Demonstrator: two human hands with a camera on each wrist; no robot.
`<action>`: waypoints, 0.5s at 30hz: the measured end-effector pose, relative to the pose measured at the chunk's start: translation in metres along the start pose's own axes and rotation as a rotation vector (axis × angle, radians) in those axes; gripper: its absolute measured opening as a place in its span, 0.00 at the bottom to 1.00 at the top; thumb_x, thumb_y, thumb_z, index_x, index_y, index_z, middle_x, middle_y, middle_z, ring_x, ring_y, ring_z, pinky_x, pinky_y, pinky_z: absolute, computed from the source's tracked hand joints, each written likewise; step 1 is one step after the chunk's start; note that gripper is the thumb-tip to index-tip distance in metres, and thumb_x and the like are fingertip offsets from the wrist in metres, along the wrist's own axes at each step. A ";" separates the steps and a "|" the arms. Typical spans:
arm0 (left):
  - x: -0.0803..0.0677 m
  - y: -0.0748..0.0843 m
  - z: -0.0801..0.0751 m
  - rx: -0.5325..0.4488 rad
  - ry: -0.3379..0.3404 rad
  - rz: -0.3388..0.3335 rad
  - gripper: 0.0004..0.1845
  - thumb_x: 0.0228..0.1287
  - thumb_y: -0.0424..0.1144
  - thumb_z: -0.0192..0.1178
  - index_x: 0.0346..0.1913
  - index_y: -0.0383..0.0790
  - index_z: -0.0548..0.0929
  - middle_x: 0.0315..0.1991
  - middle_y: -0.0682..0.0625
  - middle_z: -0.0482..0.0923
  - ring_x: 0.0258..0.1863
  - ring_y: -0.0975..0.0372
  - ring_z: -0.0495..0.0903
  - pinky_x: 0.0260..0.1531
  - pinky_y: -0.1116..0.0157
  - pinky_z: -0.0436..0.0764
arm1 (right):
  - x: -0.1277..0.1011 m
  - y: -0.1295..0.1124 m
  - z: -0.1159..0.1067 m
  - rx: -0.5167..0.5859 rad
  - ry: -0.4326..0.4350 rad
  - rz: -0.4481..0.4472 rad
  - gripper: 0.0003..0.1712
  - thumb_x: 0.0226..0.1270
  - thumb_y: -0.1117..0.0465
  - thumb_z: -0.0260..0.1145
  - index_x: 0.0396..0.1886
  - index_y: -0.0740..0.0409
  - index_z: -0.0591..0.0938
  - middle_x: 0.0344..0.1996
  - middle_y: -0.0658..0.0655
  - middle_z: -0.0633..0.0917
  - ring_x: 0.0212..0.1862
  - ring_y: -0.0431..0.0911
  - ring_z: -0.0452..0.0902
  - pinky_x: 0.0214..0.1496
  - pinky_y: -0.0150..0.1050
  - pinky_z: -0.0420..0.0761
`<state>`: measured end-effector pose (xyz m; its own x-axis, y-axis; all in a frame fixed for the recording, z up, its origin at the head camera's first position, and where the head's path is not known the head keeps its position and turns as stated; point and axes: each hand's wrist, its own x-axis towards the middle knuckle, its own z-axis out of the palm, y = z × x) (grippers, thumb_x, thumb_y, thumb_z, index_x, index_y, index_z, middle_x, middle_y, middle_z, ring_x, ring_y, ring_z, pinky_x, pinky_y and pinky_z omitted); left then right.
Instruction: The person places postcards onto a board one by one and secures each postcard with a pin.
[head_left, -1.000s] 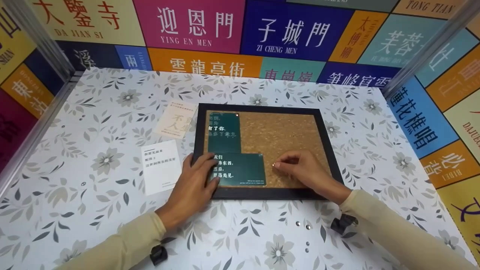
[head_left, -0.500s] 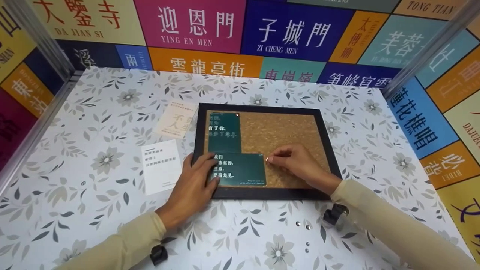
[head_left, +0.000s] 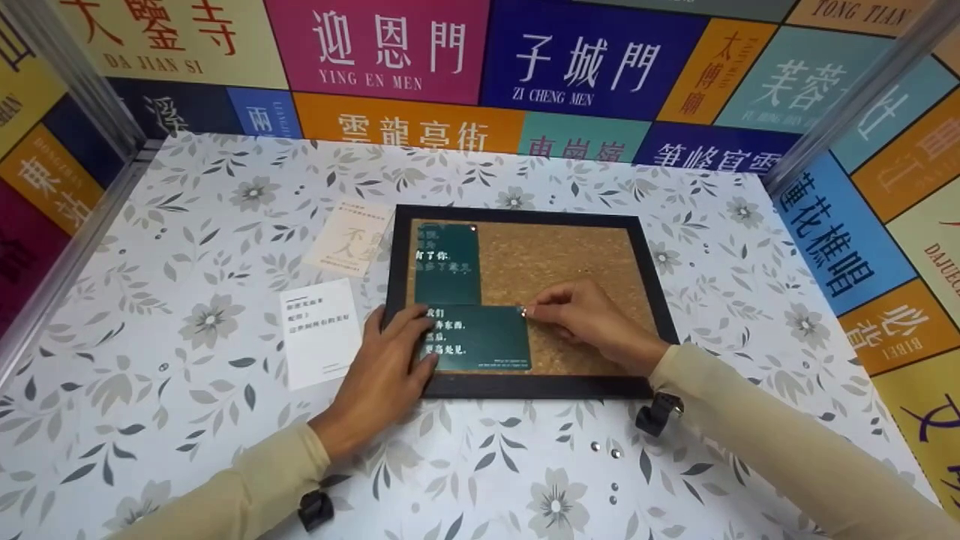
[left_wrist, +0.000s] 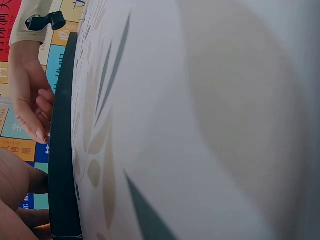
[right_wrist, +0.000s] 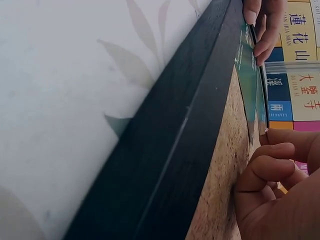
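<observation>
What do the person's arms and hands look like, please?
The left sleeve and right sleeve are long and plain beige, with a small black device on each. The left hand and right hand wear no gloves.

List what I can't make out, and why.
Head view: the left edge of the lower green card, under the left hand.
Head view: that card's small print, too tiny.
Head view: whether the pin the right hand pinches touches it; too small.
Left wrist view: the cork, behind the black frame.
</observation>
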<state>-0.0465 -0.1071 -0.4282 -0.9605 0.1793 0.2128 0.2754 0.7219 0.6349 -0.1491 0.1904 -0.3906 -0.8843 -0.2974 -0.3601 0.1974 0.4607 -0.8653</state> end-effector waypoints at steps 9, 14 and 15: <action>0.000 -0.001 0.000 0.001 -0.002 -0.002 0.24 0.76 0.36 0.71 0.69 0.32 0.83 0.77 0.41 0.74 0.79 0.27 0.60 0.77 0.37 0.67 | 0.009 -0.003 0.006 0.010 -0.008 0.015 0.09 0.75 0.60 0.76 0.48 0.60 0.95 0.18 0.48 0.77 0.17 0.37 0.62 0.19 0.30 0.60; 0.000 -0.002 0.000 0.002 0.002 0.001 0.23 0.76 0.36 0.71 0.69 0.32 0.83 0.77 0.41 0.75 0.79 0.27 0.60 0.77 0.37 0.67 | 0.013 -0.004 0.004 0.018 -0.022 0.049 0.09 0.75 0.61 0.76 0.48 0.60 0.95 0.21 0.49 0.79 0.16 0.37 0.61 0.19 0.30 0.59; 0.000 -0.002 0.000 0.002 0.002 0.001 0.23 0.76 0.36 0.71 0.69 0.32 0.83 0.77 0.41 0.75 0.79 0.27 0.60 0.77 0.37 0.67 | 0.013 -0.004 0.004 0.016 -0.024 0.057 0.09 0.75 0.60 0.76 0.48 0.59 0.95 0.21 0.48 0.79 0.17 0.37 0.61 0.19 0.30 0.59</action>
<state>-0.0468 -0.1083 -0.4293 -0.9601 0.1787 0.2151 0.2764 0.7230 0.6332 -0.1601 0.1812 -0.3934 -0.8609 -0.2912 -0.4171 0.2542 0.4641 -0.8485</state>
